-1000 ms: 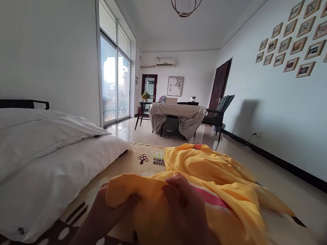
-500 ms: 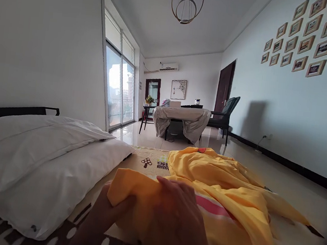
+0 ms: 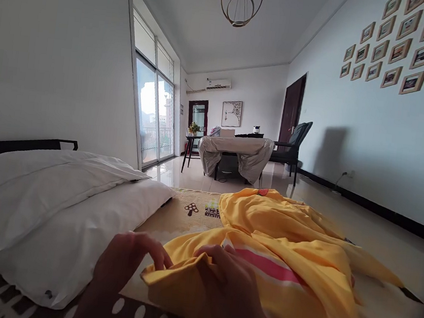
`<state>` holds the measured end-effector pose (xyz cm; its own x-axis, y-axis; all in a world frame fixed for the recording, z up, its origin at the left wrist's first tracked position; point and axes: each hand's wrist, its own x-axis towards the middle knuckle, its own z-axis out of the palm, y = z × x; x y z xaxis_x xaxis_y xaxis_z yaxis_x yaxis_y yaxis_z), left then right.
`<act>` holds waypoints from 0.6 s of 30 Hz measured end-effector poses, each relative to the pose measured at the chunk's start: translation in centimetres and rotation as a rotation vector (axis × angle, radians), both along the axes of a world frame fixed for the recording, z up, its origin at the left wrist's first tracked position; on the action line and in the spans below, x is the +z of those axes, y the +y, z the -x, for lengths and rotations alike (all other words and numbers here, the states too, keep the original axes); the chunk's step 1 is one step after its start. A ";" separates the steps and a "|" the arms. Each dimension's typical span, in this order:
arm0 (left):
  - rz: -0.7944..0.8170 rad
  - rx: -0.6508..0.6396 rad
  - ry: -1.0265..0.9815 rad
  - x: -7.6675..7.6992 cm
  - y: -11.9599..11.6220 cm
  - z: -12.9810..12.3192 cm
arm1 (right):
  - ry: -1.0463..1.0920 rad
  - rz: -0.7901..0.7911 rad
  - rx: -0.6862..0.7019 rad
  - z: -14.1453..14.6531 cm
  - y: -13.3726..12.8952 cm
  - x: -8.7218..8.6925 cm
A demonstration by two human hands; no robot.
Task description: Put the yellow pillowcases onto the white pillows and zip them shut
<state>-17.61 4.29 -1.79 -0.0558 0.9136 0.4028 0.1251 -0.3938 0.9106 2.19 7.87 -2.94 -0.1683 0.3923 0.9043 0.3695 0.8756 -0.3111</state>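
Observation:
A crumpled yellow cloth [image 3: 257, 297] with a pink stripe edged in white lies spread over the bed before me. My right hand [image 3: 225, 278] is closed on its near left part, pinching a fold between thumb and fingers. Just left of it, my left hand [image 3: 128, 254] arches over the cloth's raised edge. Its bent fingertips reach in behind that edge and touch the fabric without a visible grip; the thumb is hidden. Another bunched part of the yellow fabric, bearing a small red print, lies farther back.
White pillows [image 3: 64, 213] are heaped on the left of the bed. A beige and brown patterned bed cover [image 3: 191, 210] shows beneath the cloth. Beyond the bed stand a table with a draped cover [image 3: 236, 144] and a dark chair [image 3: 293, 145].
My left hand has let go of the cloth's corner and shifted left and up, its fingers now behind the edge. The held flap has dropped lower. My right hand keeps its hold.

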 end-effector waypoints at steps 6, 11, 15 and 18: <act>0.039 -0.255 0.294 0.8 1.7 -0.8 | 0.003 -0.069 -0.013 -0.1 0.1 0.3; -0.067 -0.204 0.353 0.1 1.8 -1.4 | 0.052 -0.192 -0.051 0.1 0.2 0.3; -0.017 -0.203 0.141 -0.8 2.1 -1.3 | 0.206 -0.256 -0.202 -0.6 -1.5 0.1; 0.041 -0.149 -0.092 -1.0 2.2 -1.6 | 0.080 -0.274 -0.166 -0.6 -3.5 -0.7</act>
<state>-15.97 6.44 -2.82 0.0466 0.9302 0.3641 -0.0163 -0.3638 0.9313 2.83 4.40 -3.61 -0.0465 0.1486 0.9878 0.4978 0.8608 -0.1061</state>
